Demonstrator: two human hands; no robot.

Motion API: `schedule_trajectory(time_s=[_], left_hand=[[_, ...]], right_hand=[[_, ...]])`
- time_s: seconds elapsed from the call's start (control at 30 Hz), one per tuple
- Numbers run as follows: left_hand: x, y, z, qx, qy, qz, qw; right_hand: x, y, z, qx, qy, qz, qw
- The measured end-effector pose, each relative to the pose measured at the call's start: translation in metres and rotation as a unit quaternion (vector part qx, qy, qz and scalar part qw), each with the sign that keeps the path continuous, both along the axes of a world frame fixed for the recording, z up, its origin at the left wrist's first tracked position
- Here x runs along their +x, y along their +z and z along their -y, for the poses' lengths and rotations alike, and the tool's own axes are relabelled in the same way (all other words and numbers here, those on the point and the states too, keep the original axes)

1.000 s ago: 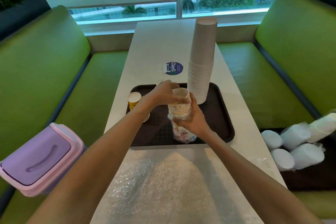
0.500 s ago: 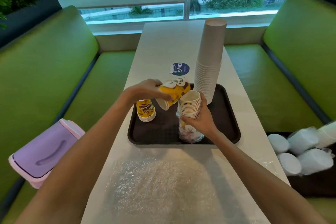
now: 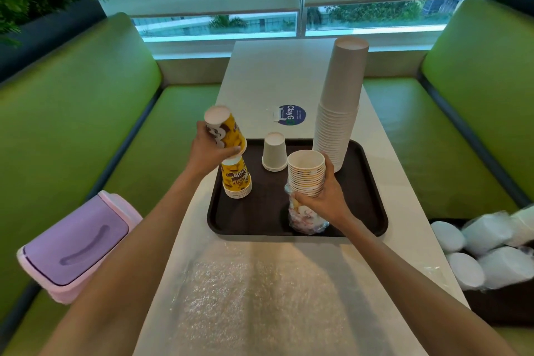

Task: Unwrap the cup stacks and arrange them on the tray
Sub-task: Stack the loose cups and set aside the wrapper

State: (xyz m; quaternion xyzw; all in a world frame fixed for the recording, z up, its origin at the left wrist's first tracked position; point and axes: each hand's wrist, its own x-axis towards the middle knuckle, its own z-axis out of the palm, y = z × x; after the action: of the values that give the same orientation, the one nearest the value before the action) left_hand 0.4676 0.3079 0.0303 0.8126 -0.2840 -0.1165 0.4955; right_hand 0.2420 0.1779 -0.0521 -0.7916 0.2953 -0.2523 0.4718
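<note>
A dark brown tray (image 3: 367,205) lies on the white table. My left hand (image 3: 206,153) grips an upside-down yellow printed cup (image 3: 226,131) just above a short inverted stack of yellow cups (image 3: 236,180) at the tray's left. My right hand (image 3: 323,196) holds an upright stack of patterned cups (image 3: 306,172) with its clear plastic wrap (image 3: 303,218) pushed down round the bottom. A small inverted white cup stack (image 3: 274,152) stands mid-tray. A tall inverted white cup stack (image 3: 339,101) stands at the back right.
Bubble wrap (image 3: 254,298) covers the near table. A lilac lidded bin (image 3: 78,243) sits on the left green bench. Wrapped white cup stacks (image 3: 485,251) lie in a dark tray on the right bench. A blue sticker (image 3: 291,115) marks the table.
My left hand took a yellow cup off the top of the patterned stack, turned it upside down and carried it left over the yellow stack. My right hand has kept hold of the patterned stack.
</note>
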Motion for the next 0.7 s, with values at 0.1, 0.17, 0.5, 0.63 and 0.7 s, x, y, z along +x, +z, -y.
schedule_trajectory(time_s=[0.1, 0.17, 0.5, 0.63, 0.7], left_hand=[[0.003, -0.023, -0.001, 0.025, 0.017, -0.008, 1.000], [0.005, -0.033, -0.001, 0.048, 0.017, -0.022, 0.998], [-0.008, -0.021, 0.007, 0.035, -0.010, 0.012, 0.999], [-0.028, 0.001, 0.024, 0.047, -0.093, 0.081, 0.991], [-0.041, 0.007, 0.033, 0.086, -0.156, 0.080, 0.981]], right_hand=[[0.001, 0.000, 0.000, 0.004, -0.001, -0.005, 1.000], [0.002, -0.001, 0.001, 0.004, -0.002, -0.005, 1.000], [0.004, -0.001, 0.000, 0.000, -0.001, 0.004, 1.000], [0.007, 0.000, -0.003, -0.006, 0.010, 0.013, 1.000], [0.007, 0.000, -0.003, -0.007, 0.017, 0.016, 1.000]])
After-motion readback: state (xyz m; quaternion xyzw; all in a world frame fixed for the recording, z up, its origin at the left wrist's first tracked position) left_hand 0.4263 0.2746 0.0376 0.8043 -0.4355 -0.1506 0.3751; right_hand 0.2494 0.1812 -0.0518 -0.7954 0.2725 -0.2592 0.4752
